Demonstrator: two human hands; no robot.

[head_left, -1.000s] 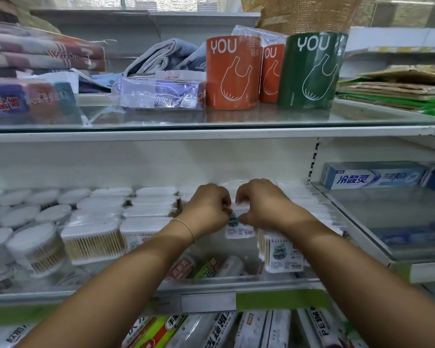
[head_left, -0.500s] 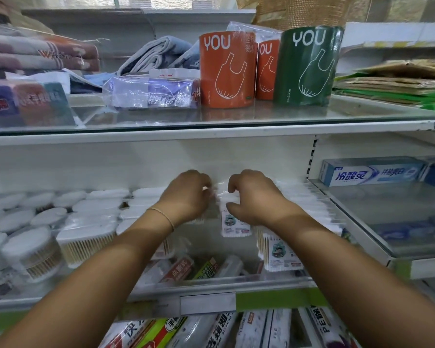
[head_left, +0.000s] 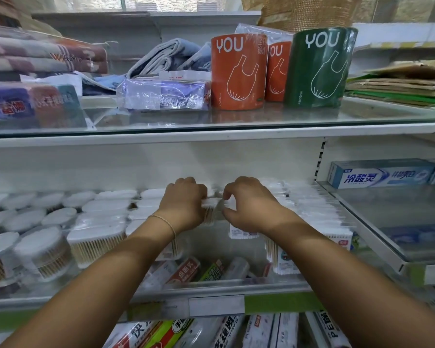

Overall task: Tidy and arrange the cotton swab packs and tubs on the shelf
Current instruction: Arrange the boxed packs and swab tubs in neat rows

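Observation:
Both my hands reach deep onto the glass middle shelf (head_left: 219,282). My left hand (head_left: 186,204) curls its fingers round a flat cotton swab pack (head_left: 211,209) with wooden sticks, held between the two hands. My right hand (head_left: 246,204) has thumb and fingers bent toward that pack's right edge and covers the top of a white labelled pack (head_left: 241,233). A row of upright swab packs (head_left: 312,212) runs along the right. Rectangular swab tubs (head_left: 96,239) and round tubs (head_left: 40,249) fill the left half.
The glass shelf above carries orange (head_left: 237,71) and green (head_left: 319,69) bag rolls, a wrapped pack (head_left: 163,95) and folded towels (head_left: 45,56). A toothpaste box (head_left: 382,173) lies on the right-hand shelf. Boxes (head_left: 183,270) show through the glass from the shelf below.
Both hands have moved farther back on the shelf. The labelled pack they pinched together a second ago now sits under the right hand, and the left hand holds a swab pack between them.

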